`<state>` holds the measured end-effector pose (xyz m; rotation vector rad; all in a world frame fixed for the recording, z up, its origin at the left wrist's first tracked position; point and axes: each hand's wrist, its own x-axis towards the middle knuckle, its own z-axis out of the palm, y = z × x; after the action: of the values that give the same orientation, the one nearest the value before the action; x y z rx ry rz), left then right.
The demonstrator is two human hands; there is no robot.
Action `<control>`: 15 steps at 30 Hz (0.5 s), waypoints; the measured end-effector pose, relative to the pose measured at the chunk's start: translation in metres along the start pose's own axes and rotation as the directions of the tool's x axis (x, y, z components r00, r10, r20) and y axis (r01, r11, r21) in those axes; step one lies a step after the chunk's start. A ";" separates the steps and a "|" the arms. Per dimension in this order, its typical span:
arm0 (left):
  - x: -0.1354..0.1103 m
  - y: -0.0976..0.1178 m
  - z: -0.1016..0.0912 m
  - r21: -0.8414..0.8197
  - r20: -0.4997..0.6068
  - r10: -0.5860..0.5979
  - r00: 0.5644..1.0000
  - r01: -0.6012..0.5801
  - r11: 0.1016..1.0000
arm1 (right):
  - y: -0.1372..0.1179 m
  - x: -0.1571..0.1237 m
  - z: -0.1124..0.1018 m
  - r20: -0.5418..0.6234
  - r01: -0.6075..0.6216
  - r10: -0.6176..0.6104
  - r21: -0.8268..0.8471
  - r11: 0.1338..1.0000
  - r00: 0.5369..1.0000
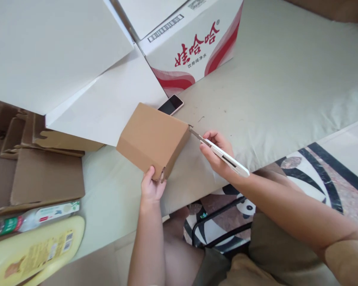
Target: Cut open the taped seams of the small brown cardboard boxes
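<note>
A small brown cardboard box (151,138) sits tilted on the pale cloth-covered surface (271,91). My left hand (151,186) grips its near bottom corner, thumb on the side face. My right hand (217,154) is closed round a white utility knife (226,158). The knife's metal blade (196,135) points left and touches the box's right corner.
A smartphone (171,105) lies just behind the box. A large white and red printed carton (190,43) stands at the back, with white flaps to its left. Flattened brown cardboard (38,174), a plastic bottle (32,218) and a yellow package (32,250) lie at the left.
</note>
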<state>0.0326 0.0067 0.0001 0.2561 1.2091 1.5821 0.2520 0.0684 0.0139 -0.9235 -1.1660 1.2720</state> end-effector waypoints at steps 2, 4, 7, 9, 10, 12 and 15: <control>0.001 -0.004 0.003 0.006 -0.009 0.003 1.000 -0.003 1.000 | 0.005 0.000 -0.002 0.009 0.014 -0.014 0.053 0.998 1.000; 0.001 -0.005 0.004 0.013 -0.029 0.006 1.000 -0.006 1.000 | 0.009 0.001 -0.004 0.009 0.010 -0.011 0.095 0.995 1.000; 0.000 0.002 0.004 0.014 -0.049 0.049 0.998 -0.048 0.999 | 0.013 0.005 -0.003 -0.028 -0.027 0.031 0.126 0.992 0.999; -0.001 0.011 0.002 0.010 -0.026 0.125 0.992 -0.125 0.992 | 0.013 0.007 -0.002 -0.065 -0.050 0.059 0.139 0.989 0.996; -0.002 0.017 -0.001 0.003 -0.009 0.174 0.985 -0.174 0.985 | 0.014 0.008 -0.002 -0.077 -0.057 0.069 0.148 0.987 0.995; -0.002 0.028 -0.008 -0.019 0.013 0.264 0.965 -0.263 0.964 | 0.014 0.009 0.000 -0.089 -0.072 0.087 0.166 0.984 0.992; -0.001 0.038 -0.020 0.003 0.000 0.293 0.956 -0.293 0.956 | 0.014 0.009 0.002 -0.086 -0.096 0.114 0.183 0.978 0.990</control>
<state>-0.0037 -0.0015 0.0211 0.4542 1.2148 1.8350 0.2461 0.0785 0.0022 -0.9121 -0.9214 1.3777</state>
